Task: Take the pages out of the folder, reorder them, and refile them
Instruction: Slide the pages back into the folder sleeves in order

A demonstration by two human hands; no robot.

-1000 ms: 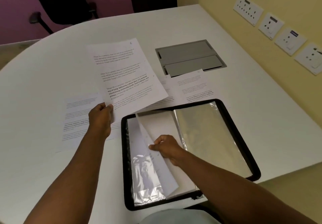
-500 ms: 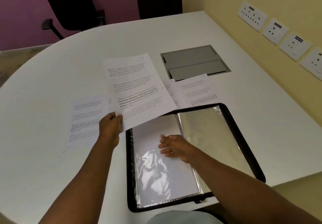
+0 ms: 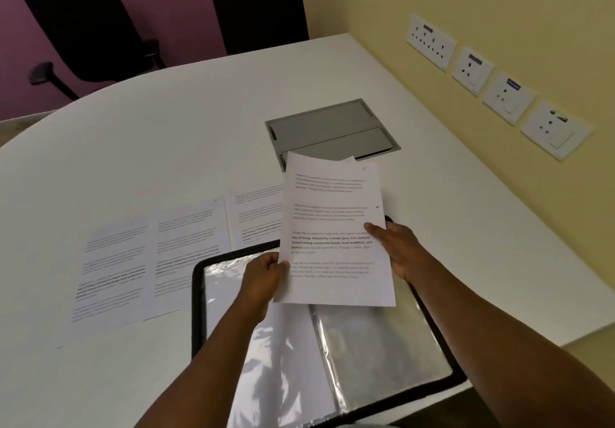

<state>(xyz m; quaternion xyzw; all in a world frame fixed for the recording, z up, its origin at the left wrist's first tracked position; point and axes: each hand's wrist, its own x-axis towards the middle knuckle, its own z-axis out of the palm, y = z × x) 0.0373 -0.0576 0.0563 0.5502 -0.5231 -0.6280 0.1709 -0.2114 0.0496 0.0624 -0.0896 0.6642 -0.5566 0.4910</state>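
Note:
A printed page is held upright above the open black folder, whose clear plastic sleeves lie spread flat. My left hand pinches the page's lower left edge. At the page's right edge my right hand grips it, thumb on the front. Three more printed pages lie side by side on the white table: one at the left, one in the middle, and one partly hidden behind the held page.
A grey cable hatch is set in the table just beyond the pages. Two black chairs stand at the far edge. Wall sockets line the yellow wall on the right.
My left hand carried the page rightward to over the folder. My right hand left the sleeve it had pressed flat and took hold of the page's right edge.

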